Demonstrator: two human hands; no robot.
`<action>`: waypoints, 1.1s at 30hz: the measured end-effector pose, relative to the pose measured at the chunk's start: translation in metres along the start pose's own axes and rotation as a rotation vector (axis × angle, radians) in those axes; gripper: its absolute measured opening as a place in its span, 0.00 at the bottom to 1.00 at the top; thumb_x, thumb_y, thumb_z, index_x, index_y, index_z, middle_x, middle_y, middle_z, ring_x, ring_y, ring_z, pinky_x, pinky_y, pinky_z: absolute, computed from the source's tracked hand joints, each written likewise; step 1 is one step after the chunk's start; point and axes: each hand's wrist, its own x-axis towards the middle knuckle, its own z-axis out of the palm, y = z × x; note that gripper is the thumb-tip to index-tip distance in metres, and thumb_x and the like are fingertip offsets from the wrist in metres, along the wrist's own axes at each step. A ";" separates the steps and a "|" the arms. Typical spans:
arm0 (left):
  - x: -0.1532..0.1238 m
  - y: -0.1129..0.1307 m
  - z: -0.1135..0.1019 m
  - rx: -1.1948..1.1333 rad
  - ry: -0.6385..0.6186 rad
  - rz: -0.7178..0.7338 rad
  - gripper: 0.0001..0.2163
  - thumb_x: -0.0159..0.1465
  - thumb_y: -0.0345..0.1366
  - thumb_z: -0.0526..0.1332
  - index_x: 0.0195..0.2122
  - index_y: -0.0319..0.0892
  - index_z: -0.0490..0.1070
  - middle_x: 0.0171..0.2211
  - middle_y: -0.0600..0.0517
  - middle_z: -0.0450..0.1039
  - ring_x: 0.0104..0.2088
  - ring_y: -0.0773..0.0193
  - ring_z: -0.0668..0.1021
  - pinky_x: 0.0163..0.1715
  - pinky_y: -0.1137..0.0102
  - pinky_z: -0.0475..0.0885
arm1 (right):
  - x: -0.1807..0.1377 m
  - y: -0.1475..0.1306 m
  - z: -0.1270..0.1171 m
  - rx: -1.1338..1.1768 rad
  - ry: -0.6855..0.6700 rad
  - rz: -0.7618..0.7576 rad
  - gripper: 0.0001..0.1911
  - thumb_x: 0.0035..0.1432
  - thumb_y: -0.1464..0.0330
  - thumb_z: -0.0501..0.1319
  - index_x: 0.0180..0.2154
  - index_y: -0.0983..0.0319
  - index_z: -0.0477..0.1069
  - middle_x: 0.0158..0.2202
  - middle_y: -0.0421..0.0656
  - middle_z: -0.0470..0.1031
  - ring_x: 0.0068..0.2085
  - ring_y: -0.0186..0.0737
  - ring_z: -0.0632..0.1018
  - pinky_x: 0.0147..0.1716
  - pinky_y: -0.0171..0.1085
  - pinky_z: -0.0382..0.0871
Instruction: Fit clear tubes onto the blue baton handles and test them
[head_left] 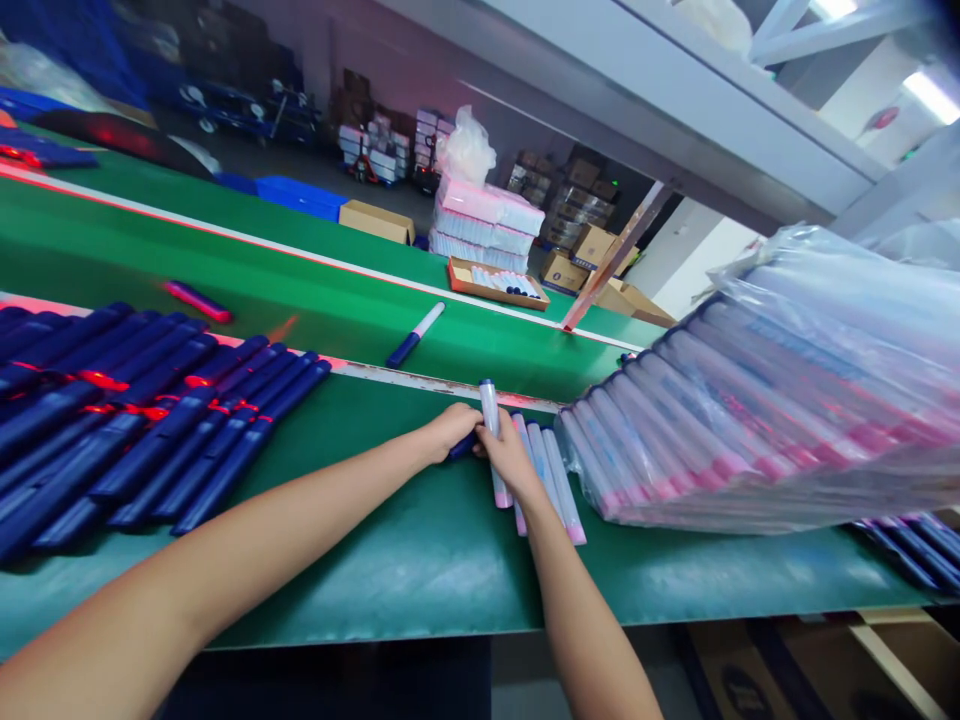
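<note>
My left hand [448,428] is closed round a dark blue pen piece [463,447] on the green table [420,550]. My right hand [508,452] meets it and grips a clear, pink-ended sleeve [491,420] that points away from me. Beside my right hand, three more wrapped pens [551,480] lie side by side. A large stack of pens in clear bags [757,400] lies to the right of them. Several dark blue pens [135,420] lie in rows to the left.
A green conveyor belt [225,270] runs behind the table, carrying a blue-and-white pen [415,335] and a pink one [199,301]. A cardboard tray of pens [495,281] and stacked packs [484,225] sit beyond. A grey shelf beam [675,110] hangs overhead.
</note>
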 end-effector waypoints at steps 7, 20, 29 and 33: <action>-0.072 -0.003 -0.007 -0.258 0.026 0.128 0.21 0.68 0.57 0.56 0.44 0.42 0.69 0.32 0.54 0.70 0.27 0.70 0.73 0.24 0.75 0.67 | 0.000 -0.050 -0.032 0.610 0.283 -0.079 0.26 0.60 0.58 0.62 0.57 0.55 0.58 0.31 0.32 0.67 0.24 0.27 0.70 0.22 0.28 0.66; -0.132 -0.045 -0.024 -0.048 -0.151 0.276 0.25 0.70 0.48 0.58 0.65 0.44 0.63 0.34 0.52 0.74 0.26 0.67 0.71 0.27 0.72 0.68 | -0.016 -0.099 0.006 1.069 0.386 -0.213 0.18 0.64 0.61 0.60 0.54 0.50 0.64 0.28 0.30 0.56 0.20 0.24 0.58 0.19 0.27 0.56; -0.131 -0.043 -0.021 0.208 -0.058 0.460 0.20 0.72 0.43 0.57 0.62 0.43 0.68 0.52 0.48 0.78 0.50 0.55 0.78 0.52 0.64 0.71 | -0.024 -0.096 0.001 1.011 0.413 -0.258 0.14 0.64 0.57 0.60 0.50 0.52 0.66 0.26 0.30 0.50 0.18 0.24 0.51 0.16 0.27 0.49; -0.134 -0.045 -0.018 0.288 -0.017 0.508 0.19 0.73 0.41 0.55 0.63 0.45 0.65 0.56 0.47 0.75 0.53 0.56 0.77 0.54 0.64 0.70 | -0.028 -0.098 0.003 1.025 0.453 -0.247 0.11 0.66 0.60 0.59 0.49 0.52 0.65 0.26 0.30 0.52 0.18 0.24 0.53 0.16 0.26 0.51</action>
